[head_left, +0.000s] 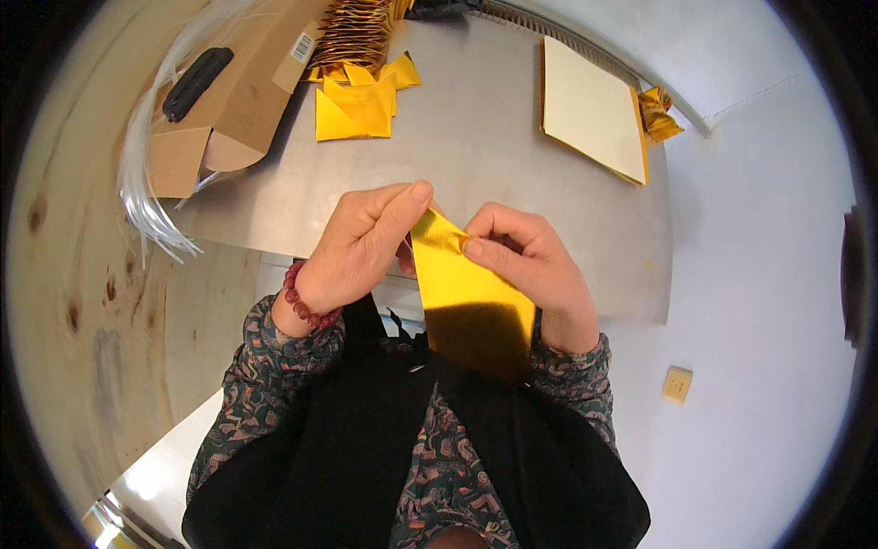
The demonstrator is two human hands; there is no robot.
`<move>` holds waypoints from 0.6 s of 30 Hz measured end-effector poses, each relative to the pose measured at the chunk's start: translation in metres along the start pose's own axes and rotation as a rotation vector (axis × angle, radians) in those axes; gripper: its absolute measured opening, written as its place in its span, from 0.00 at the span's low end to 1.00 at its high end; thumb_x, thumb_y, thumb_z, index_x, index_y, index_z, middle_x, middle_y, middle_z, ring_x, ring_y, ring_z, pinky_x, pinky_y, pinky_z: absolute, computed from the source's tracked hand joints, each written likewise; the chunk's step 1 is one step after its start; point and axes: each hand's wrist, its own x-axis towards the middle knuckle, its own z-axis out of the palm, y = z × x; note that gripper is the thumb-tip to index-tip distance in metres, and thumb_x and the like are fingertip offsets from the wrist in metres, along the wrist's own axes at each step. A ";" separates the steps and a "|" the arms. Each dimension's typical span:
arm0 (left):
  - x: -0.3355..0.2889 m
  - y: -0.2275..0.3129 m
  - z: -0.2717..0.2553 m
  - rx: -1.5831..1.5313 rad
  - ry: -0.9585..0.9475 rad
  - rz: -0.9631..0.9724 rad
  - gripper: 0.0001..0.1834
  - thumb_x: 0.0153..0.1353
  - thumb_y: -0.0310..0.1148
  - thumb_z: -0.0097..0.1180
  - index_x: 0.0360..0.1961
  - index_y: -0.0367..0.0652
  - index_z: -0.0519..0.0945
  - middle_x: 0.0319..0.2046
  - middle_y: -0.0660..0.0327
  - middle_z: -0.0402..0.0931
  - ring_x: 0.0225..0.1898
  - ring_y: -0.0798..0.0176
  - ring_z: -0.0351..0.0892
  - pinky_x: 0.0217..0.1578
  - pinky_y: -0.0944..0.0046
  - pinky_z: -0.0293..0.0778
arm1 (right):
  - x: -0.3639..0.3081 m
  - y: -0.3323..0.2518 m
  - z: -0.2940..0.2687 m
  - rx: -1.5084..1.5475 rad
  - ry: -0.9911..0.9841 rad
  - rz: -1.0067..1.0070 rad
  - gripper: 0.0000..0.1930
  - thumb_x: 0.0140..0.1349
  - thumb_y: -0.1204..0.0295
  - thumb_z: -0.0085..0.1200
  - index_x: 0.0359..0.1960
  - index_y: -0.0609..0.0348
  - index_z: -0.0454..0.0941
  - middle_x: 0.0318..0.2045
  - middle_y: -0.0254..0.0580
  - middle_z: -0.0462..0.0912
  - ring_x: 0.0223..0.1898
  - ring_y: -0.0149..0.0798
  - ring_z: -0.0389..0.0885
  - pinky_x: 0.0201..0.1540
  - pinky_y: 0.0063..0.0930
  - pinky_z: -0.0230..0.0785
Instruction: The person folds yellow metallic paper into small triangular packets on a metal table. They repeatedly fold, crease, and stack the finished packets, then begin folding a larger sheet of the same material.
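A sheet of shiny gold foil paper [476, 293] hangs between my two hands, its lower part in shade against my black vest. My left hand [366, 238] pinches the upper left corner, thumb on top and fingers behind. On the upper right edge, my right hand [530, 261] grips the paper between thumb and bent fingers. The paper looks slightly creased near the right thumb. Both hands are above the near edge of the grey metal table [457, 128]. What lies behind the sheet is hidden.
Folded gold paper pieces [357, 105] lie at the back left, below a dense stack of gold folds [352, 37]. Beside them is a cardboard box [238, 91] with a black object [197, 84] and clear plastic strands [142, 183]. A cream-topped paper stack [593, 105] lies far right.
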 end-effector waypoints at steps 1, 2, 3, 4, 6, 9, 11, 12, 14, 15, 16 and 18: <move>0.001 -0.002 0.000 -0.049 -0.012 -0.006 0.26 0.88 0.45 0.42 0.41 0.37 0.85 0.29 0.66 0.82 0.27 0.76 0.77 0.29 0.74 0.71 | 0.000 0.001 -0.003 -0.018 0.004 0.010 0.08 0.79 0.67 0.61 0.45 0.60 0.83 0.32 0.21 0.77 0.34 0.17 0.70 0.38 0.17 0.64; 0.004 -0.006 -0.001 -0.001 0.032 -0.054 0.27 0.88 0.47 0.42 0.42 0.37 0.85 0.29 0.66 0.83 0.25 0.76 0.77 0.27 0.74 0.71 | 0.000 0.004 -0.005 0.004 0.010 0.039 0.08 0.79 0.67 0.61 0.46 0.60 0.83 0.33 0.22 0.78 0.36 0.18 0.71 0.39 0.17 0.66; 0.010 -0.011 -0.003 0.003 0.067 -0.044 0.28 0.87 0.48 0.42 0.42 0.37 0.85 0.28 0.66 0.83 0.24 0.76 0.77 0.26 0.74 0.72 | 0.001 0.006 -0.008 0.020 0.024 0.048 0.08 0.78 0.67 0.61 0.47 0.60 0.83 0.34 0.22 0.80 0.37 0.18 0.73 0.41 0.17 0.67; 0.015 -0.016 -0.006 -0.001 0.098 -0.018 0.28 0.87 0.49 0.42 0.43 0.38 0.86 0.28 0.65 0.83 0.22 0.76 0.77 0.24 0.74 0.72 | 0.002 0.009 -0.011 0.042 0.012 0.027 0.09 0.78 0.67 0.61 0.48 0.61 0.84 0.35 0.23 0.81 0.38 0.19 0.75 0.43 0.17 0.69; 0.022 -0.025 -0.013 0.129 0.187 -0.018 0.24 0.84 0.48 0.52 0.44 0.36 0.85 0.26 0.65 0.82 0.24 0.73 0.79 0.27 0.70 0.75 | 0.007 0.013 -0.026 -0.031 0.093 0.083 0.10 0.76 0.69 0.63 0.52 0.61 0.84 0.39 0.26 0.84 0.42 0.20 0.78 0.47 0.19 0.72; 0.025 -0.036 -0.018 0.627 0.287 -0.008 0.16 0.75 0.41 0.64 0.47 0.37 0.86 0.34 0.54 0.86 0.35 0.53 0.85 0.41 0.57 0.80 | 0.018 0.022 -0.048 -0.293 0.164 0.136 0.10 0.75 0.72 0.63 0.53 0.60 0.84 0.40 0.28 0.86 0.41 0.20 0.79 0.46 0.19 0.73; 0.024 -0.041 -0.013 0.821 0.450 0.306 0.12 0.70 0.37 0.68 0.48 0.40 0.87 0.46 0.52 0.85 0.47 0.47 0.83 0.50 0.54 0.79 | 0.021 0.031 -0.053 -0.358 0.190 0.132 0.10 0.72 0.70 0.63 0.50 0.60 0.85 0.36 0.31 0.87 0.39 0.25 0.81 0.45 0.23 0.74; 0.025 -0.042 -0.009 0.918 0.541 0.448 0.12 0.68 0.34 0.70 0.49 0.42 0.87 0.52 0.50 0.85 0.53 0.45 0.82 0.55 0.52 0.78 | 0.024 0.035 -0.055 -0.388 0.192 0.126 0.10 0.70 0.70 0.63 0.48 0.60 0.86 0.34 0.33 0.87 0.38 0.27 0.81 0.45 0.26 0.75; 0.022 -0.043 -0.005 0.936 0.275 0.519 0.14 0.63 0.29 0.72 0.50 0.44 0.88 0.61 0.54 0.81 0.64 0.45 0.76 0.65 0.49 0.72 | 0.026 0.038 -0.057 -0.520 0.198 0.071 0.11 0.70 0.69 0.65 0.49 0.60 0.85 0.35 0.38 0.88 0.37 0.33 0.84 0.45 0.28 0.77; 0.023 -0.044 0.000 0.911 0.145 0.552 0.14 0.63 0.29 0.71 0.50 0.44 0.88 0.60 0.55 0.82 0.64 0.45 0.76 0.65 0.49 0.72 | 0.027 0.037 -0.058 -0.602 0.185 0.065 0.12 0.70 0.70 0.65 0.51 0.59 0.85 0.38 0.38 0.88 0.39 0.33 0.83 0.46 0.28 0.77; 0.024 -0.045 0.003 0.892 0.017 0.581 0.14 0.64 0.29 0.71 0.50 0.44 0.88 0.59 0.56 0.82 0.64 0.46 0.77 0.66 0.49 0.71 | 0.026 0.034 -0.059 -0.677 0.167 0.021 0.13 0.70 0.70 0.65 0.53 0.59 0.84 0.41 0.37 0.88 0.40 0.33 0.83 0.48 0.28 0.76; 0.026 -0.047 0.006 0.981 -0.050 0.563 0.13 0.64 0.31 0.70 0.50 0.45 0.88 0.58 0.57 0.83 0.64 0.47 0.77 0.67 0.50 0.71 | 0.019 0.026 -0.058 -0.919 0.276 -0.160 0.15 0.68 0.70 0.66 0.55 0.58 0.84 0.47 0.42 0.88 0.48 0.42 0.83 0.54 0.34 0.76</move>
